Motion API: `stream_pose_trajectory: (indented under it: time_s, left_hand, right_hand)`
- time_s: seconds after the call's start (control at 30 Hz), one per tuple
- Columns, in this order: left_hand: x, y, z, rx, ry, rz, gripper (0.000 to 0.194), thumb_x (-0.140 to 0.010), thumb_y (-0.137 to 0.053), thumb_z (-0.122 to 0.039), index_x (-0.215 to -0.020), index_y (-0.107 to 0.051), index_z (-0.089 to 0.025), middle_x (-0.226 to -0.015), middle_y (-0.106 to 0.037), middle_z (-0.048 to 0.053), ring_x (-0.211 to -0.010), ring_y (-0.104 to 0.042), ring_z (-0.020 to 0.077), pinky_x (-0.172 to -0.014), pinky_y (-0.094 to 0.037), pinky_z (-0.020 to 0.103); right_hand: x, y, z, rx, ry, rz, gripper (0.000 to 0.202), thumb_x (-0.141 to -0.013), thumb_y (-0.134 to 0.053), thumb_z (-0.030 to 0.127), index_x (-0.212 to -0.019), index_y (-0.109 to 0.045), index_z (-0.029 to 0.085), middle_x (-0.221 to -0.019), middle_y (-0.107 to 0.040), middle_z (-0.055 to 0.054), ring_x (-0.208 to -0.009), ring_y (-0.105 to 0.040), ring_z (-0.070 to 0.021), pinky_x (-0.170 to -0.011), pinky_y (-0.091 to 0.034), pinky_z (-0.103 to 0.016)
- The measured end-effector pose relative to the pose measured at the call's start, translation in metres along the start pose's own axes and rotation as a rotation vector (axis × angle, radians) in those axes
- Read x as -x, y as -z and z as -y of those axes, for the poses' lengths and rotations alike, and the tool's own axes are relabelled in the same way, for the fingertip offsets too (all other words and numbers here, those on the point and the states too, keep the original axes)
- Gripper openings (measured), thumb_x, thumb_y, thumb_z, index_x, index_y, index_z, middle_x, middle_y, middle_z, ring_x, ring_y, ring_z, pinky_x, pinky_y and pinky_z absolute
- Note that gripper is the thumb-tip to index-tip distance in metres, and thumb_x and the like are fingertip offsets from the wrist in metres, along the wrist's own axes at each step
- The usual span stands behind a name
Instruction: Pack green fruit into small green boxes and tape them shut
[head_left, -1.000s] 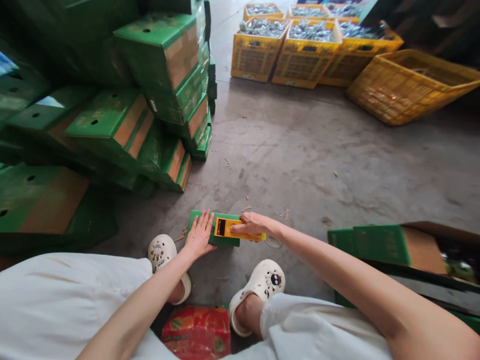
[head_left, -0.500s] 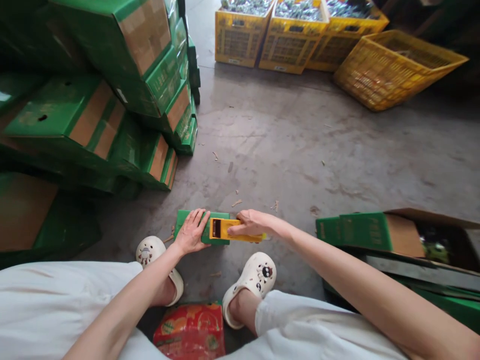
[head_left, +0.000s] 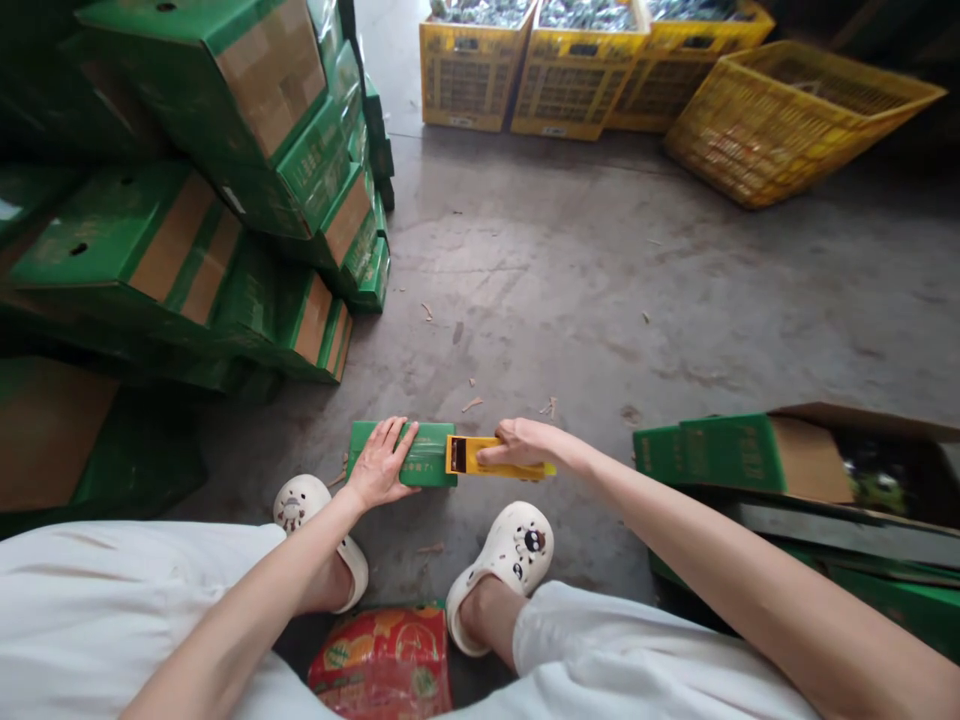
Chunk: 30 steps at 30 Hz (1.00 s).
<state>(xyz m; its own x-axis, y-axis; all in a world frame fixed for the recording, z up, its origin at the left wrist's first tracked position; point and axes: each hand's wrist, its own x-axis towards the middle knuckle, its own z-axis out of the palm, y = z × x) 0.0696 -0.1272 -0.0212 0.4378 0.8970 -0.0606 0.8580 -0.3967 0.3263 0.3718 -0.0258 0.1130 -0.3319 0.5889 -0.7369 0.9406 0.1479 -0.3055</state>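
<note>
Head view: one small flat green cardboard box (head_left: 415, 454), one yellow plastic tape cutter (head_left: 480, 458), four yellow plastic crates (head_left: 787, 120) at 1 o'clock.
Left hand (head_left: 379, 466) lies flat and wide on the box; right hand (head_left: 529, 443) grips the cutter.

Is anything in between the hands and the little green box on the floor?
Nothing visible is. The left hand lies flat on the green box, and the right hand holds the yellow tool against its right end.
</note>
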Motion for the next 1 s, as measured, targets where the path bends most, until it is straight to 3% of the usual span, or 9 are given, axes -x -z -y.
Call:
stream_pose_trajectory:
  time_s: [0.17, 0.3, 0.4, 0.57, 0.73, 0.87, 1.0]
  left_hand:
    - [-0.015, -0.009, -0.030, -0.047, 0.032, -0.004, 0.125, -0.066, -0.088, -0.052, -0.169, -0.027, -0.016, -0.172, -0.028, 0.023, -0.160, -0.021, 0.0474, -0.132, -0.012, 0.061]
    - [-0.035, -0.019, -0.062, -0.033, 0.006, 0.011, 0.128, -0.068, -0.085, -0.052, -0.169, -0.020, -0.009, -0.172, -0.027, 0.026, -0.160, -0.020, 0.0456, -0.132, -0.007, 0.060]
    - [-0.038, -0.023, -0.069, -0.029, -0.002, -0.005, 0.123, -0.072, -0.080, -0.052, -0.169, -0.019, -0.007, -0.169, -0.033, 0.026, -0.159, -0.024, 0.0446, -0.133, -0.006, 0.059]
    - [-0.033, -0.022, -0.066, -0.063, -0.018, -0.011, 0.119, -0.076, -0.077, -0.052, -0.169, -0.018, -0.006, -0.169, -0.035, 0.026, -0.158, -0.026, 0.0439, -0.133, -0.007, 0.058]
    - [-0.034, -0.018, -0.066, -0.108, -0.034, 0.009, 0.119, -0.078, -0.074, -0.058, -0.168, -0.020, -0.003, -0.169, -0.035, 0.026, -0.158, -0.027, 0.0425, -0.133, -0.008, 0.056]
    - [-0.033, -0.016, -0.066, -0.121, -0.020, 0.008, 0.116, -0.079, -0.074, -0.058, -0.168, -0.023, -0.002, -0.168, -0.035, 0.026, -0.157, -0.027, 0.0433, -0.133, -0.010, 0.056]
    - [-0.034, -0.017, -0.071, -0.114, -0.027, 0.004, 0.116, -0.079, -0.076, -0.056, -0.167, -0.023, -0.002, -0.168, -0.036, 0.026, -0.157, -0.027, 0.0436, -0.133, -0.010, 0.056]
  right_hand:
    - [-0.005, 0.001, 0.006, 0.039, -0.032, 0.046, 0.049, -0.081, -0.071, 0.065, -0.083, -0.077, 0.016, -0.063, -0.067, -0.007, -0.061, -0.064, -0.0205, -0.054, -0.039, -0.028]
    - [-0.007, -0.002, 0.011, 0.066, -0.046, 0.039, 0.057, -0.077, -0.072, 0.071, -0.088, -0.078, 0.015, -0.077, -0.074, -0.013, -0.072, -0.070, -0.0271, -0.059, -0.044, -0.030]
    - [0.000, -0.007, 0.009, 0.018, -0.031, -0.005, 0.057, -0.075, -0.074, 0.071, -0.085, -0.078, 0.016, -0.080, -0.074, -0.014, -0.075, -0.070, -0.0295, -0.060, -0.044, -0.033]
    - [0.024, 0.009, -0.020, -0.133, 0.014, 0.071, 0.054, -0.074, -0.077, 0.072, -0.074, -0.073, 0.018, -0.074, -0.073, -0.009, -0.067, -0.066, -0.0237, -0.057, -0.041, -0.030]
    - [0.034, 0.034, -0.064, -0.028, -0.109, 0.244, 0.069, -0.069, -0.071, 0.084, -0.084, -0.075, 0.017, -0.075, -0.073, -0.006, -0.068, -0.068, -0.0226, -0.057, -0.044, -0.028]
    - [0.007, 0.018, -0.061, 0.042, -0.151, 0.233, 0.064, -0.072, -0.073, 0.078, -0.085, -0.076, 0.015, -0.083, -0.076, -0.011, -0.078, -0.072, -0.0266, -0.063, -0.048, -0.029]
    - [-0.030, -0.019, -0.024, 0.047, -0.133, 0.145, 0.052, -0.076, -0.078, 0.064, -0.095, -0.078, 0.016, -0.095, -0.078, -0.015, -0.095, -0.074, -0.0335, -0.072, -0.053, -0.033]
